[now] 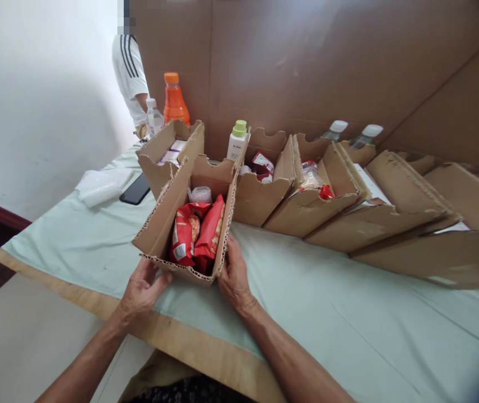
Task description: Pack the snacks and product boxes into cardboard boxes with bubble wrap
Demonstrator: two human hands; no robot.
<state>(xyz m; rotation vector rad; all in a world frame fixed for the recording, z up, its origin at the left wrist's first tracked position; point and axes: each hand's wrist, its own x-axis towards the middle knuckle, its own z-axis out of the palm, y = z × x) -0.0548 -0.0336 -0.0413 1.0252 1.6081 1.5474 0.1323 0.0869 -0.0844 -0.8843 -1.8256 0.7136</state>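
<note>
Between my two hands is an open-topped cardboard box (161, 235), its near end tilted toward me. Inside it lie red snack bags (209, 238) with a clear plastic-wrapped item (199, 194) behind them. My left hand (142, 291) grips the box at its near left corner, thumb in front and the other fingers partly hidden behind it. Along the right side, my right hand (235, 274) presses against the lower wall, its fingertips partly out of sight.
More cardboard boxes (260, 204) with packaged goods line the back right. Behind them stand an orange bottle (175, 103), a green-capped white bottle (237, 140) and clear bottles. A phone (135, 189) and plastic wrap (102, 186) lie left. A person in a white sleeve (130, 70) is behind.
</note>
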